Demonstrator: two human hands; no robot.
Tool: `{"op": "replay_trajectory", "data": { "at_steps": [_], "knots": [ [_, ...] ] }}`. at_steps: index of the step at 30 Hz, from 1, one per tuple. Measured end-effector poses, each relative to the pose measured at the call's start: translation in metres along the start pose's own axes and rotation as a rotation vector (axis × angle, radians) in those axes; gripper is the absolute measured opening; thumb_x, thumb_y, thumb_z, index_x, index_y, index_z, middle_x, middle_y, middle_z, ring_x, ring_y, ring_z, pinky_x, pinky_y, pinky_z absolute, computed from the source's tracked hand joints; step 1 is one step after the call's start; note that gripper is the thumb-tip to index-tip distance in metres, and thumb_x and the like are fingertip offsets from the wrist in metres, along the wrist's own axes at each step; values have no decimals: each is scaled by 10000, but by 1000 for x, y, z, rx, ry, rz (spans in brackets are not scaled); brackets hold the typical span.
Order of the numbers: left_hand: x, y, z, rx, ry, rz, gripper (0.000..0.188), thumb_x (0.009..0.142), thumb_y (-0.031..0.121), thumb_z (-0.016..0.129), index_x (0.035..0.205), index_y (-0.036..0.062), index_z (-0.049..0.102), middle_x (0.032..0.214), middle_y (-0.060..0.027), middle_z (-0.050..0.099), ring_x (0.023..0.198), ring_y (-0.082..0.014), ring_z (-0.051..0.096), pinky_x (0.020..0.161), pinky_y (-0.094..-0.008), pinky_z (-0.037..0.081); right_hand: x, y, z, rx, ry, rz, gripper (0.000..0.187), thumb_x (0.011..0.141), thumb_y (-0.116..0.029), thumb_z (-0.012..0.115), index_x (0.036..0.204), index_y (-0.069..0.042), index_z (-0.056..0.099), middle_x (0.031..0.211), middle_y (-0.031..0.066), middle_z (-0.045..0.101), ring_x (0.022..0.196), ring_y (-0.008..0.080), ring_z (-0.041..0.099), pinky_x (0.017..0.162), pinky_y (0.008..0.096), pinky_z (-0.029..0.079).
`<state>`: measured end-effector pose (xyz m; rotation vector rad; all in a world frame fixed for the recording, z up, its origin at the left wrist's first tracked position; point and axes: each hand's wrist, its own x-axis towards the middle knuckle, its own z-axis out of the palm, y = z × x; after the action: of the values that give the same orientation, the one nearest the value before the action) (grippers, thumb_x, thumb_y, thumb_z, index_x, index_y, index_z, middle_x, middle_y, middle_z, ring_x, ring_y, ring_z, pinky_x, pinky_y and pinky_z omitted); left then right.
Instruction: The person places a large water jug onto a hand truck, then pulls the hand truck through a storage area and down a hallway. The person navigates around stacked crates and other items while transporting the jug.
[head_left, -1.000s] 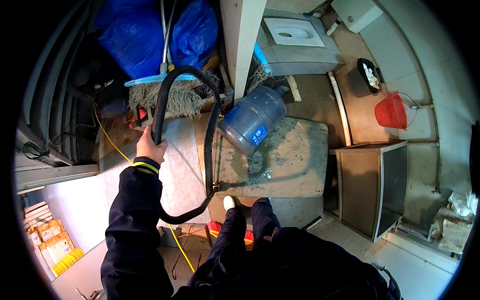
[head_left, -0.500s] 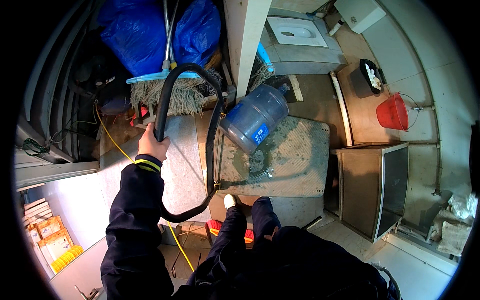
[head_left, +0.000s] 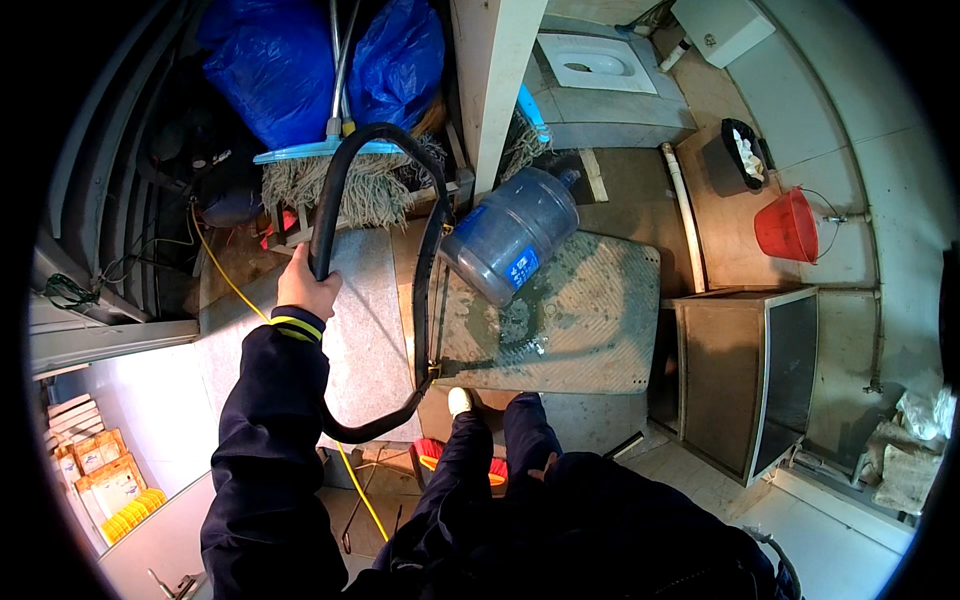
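Left of centre, one black looped frame (head_left: 325,215) is beside the left edge of one ribbed platform (head_left: 600,330); two brass-coloured fittings (head_left: 434,372) are visible along the frame's right side. One left hand (head_left: 306,288) grips the frame's left side, fingers wrapped round it. One right hand (head_left: 543,469) shows only in small part against the dark trousers (head_left: 528,430); how far its fingers are spread, and whether they hold anything, cannot be told.

One large clear bottle (head_left: 512,235) lies on its side on the platform's far left part, neck toward the far right. One wet patch (head_left: 515,322) lies on its near side. Beyond the frame: at least two blue bags (head_left: 270,80), two metal poles (head_left: 337,100) and one broad mop head (head_left: 335,190). Far right: one squat toilet pan (head_left: 598,65), one dark bin (head_left: 722,165) and one red bucket (head_left: 785,224). Right of the platform: one cabinet (head_left: 720,370).
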<state>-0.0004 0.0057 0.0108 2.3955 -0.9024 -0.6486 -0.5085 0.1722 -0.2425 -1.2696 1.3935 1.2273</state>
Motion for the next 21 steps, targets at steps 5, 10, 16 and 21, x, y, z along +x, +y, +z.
{"op": "replay_trajectory", "data": {
  "at_steps": [5, 10, 16, 21],
  "knots": [
    [-1, 1, -1, -15, -14, -24, 507, 695, 135, 600, 1144, -15, 418, 700, -181, 592, 495, -250, 601, 493, -326, 495, 2, 0, -2, -11, -2, 1, 969, 658, -637, 557, 1342, -62, 182, 1361, 195, 249, 1254, 323, 255, 1027, 385, 218],
    [-3, 7, -2, -32, -21, -52, 548, 698, 131, 605, 1181, -19, 392, 734, -185, 598, 494, -244, 600, 479, -322, 495, 2, 0, -4, -12, -6, -2, 959, 660, -633, 558, 1338, -61, 193, 1356, 196, 258, 1250, 322, 262, 1024, 384, 223],
    [-2, 4, -2, -20, -15, -58, 576, 696, 134, 608, 1201, -22, 378, 738, -188, 598, 496, -243, 601, 486, -318, 493, 3, 0, -5, -21, -9, -4, 947, 662, -628, 559, 1333, -59, 206, 1350, 196, 269, 1245, 321, 271, 1021, 384, 230],
    [-1, 2, -2, -11, -16, -47, 600, 691, 138, 612, 1212, -33, 368, 745, -198, 598, 501, -247, 603, 503, -320, 493, 3, -2, -5, -20, -14, -3, 938, 664, -624, 559, 1329, -58, 217, 1345, 197, 278, 1241, 320, 279, 1018, 384, 235]
  ]
}}
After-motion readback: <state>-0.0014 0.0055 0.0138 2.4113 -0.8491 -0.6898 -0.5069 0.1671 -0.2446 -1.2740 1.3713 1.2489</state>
